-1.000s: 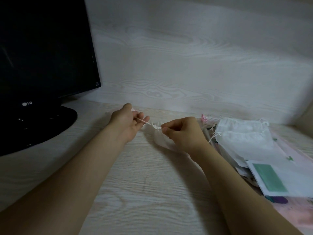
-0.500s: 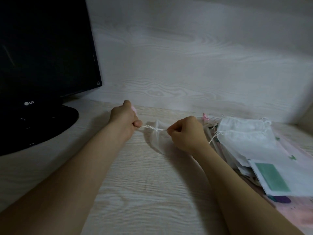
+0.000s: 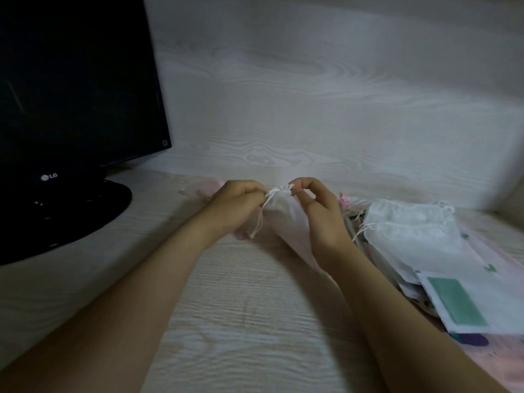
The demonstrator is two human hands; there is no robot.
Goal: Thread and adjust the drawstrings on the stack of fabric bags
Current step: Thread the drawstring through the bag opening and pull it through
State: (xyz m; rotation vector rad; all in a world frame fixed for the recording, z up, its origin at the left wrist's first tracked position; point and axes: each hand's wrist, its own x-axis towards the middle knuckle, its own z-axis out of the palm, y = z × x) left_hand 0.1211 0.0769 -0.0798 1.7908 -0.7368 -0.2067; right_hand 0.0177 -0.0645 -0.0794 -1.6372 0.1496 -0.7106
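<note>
A small sheer white fabric bag (image 3: 286, 219) is held just above the pale wood desk (image 3: 241, 307), its gathered mouth pointing away from me. My left hand (image 3: 235, 205) grips the left side of the gathered mouth, and a white drawstring (image 3: 259, 222) hangs down from it. My right hand (image 3: 317, 211) pinches the right side of the mouth between thumb and forefinger. A stack of white fabric bags (image 3: 411, 231) with loose strings lies to the right.
A black monitor (image 3: 71, 95) on a round stand (image 3: 85, 211) fills the left. A pale wood-grain wall panel (image 3: 326, 109) rises behind the desk. A pink item (image 3: 211, 185) lies behind my left hand. Paper with a green patch (image 3: 453, 304) lies under the stack, front right.
The hands had been pulling the drawstring taut apart; now they have come together at the bag's mouth, which is cinched, and the string hangs slack from the left hand.
</note>
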